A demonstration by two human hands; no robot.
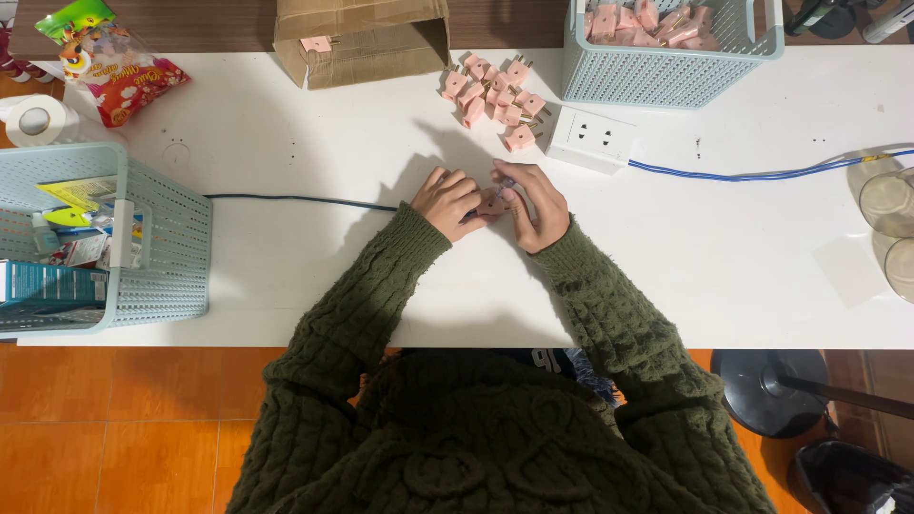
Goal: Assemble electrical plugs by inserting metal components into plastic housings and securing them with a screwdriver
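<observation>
My left hand [447,201] and my right hand [534,204] meet over the white table [286,257], both closed around one small pink plug adapter [491,201]. A thin tool seems to run between the fingers, but it is mostly hidden. Just beyond the hands lies a loose pile of several pink plug adapters [496,95]. A white socket block [592,139] with a blue cable [762,174] sits to the right of the pile. Both arms wear dark green knitted sleeves.
A pale blue basket [666,71] with more pink adapters stands at the back right. A cardboard box [362,38] is at the back centre, another blue basket [157,238] of odds at the left edge, a snack bag [119,67] and tape roll [36,121] far left, glass jars [890,205] at right.
</observation>
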